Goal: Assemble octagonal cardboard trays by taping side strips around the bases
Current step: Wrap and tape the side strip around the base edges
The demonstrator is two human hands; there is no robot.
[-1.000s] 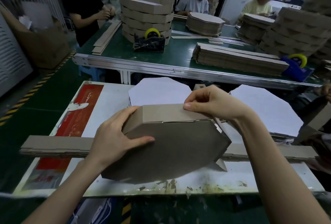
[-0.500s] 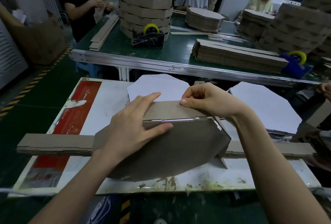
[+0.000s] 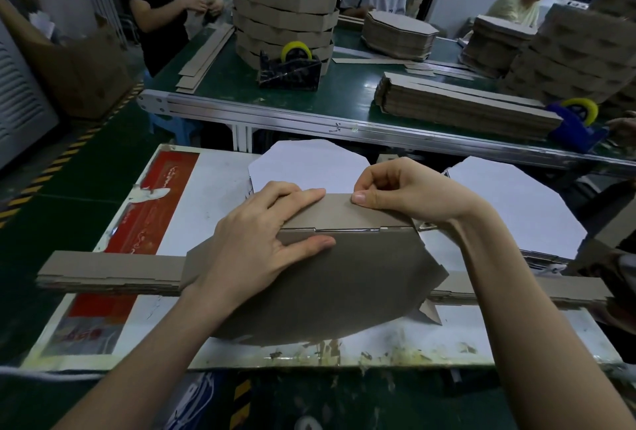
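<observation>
Left hand (image 3: 254, 244) flat, fingers straight, pressed side strip (image 3: 344, 214) onto base (image 3: 344, 285). Right hand (image 3: 402, 192) pinched strip's top edge. Red poster (image 3: 151, 209) left of hands: writing unreadable.

Two bare forearms, left hand (image 3: 254, 244) and right hand (image 3: 406, 192), short plain nails on slender fingers (image 3: 303, 194)

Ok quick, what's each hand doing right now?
Left hand: open, fingers pressing flat on the side strip, thumb on the base.
Right hand: closed, pinching the side strip's top edge.
</observation>
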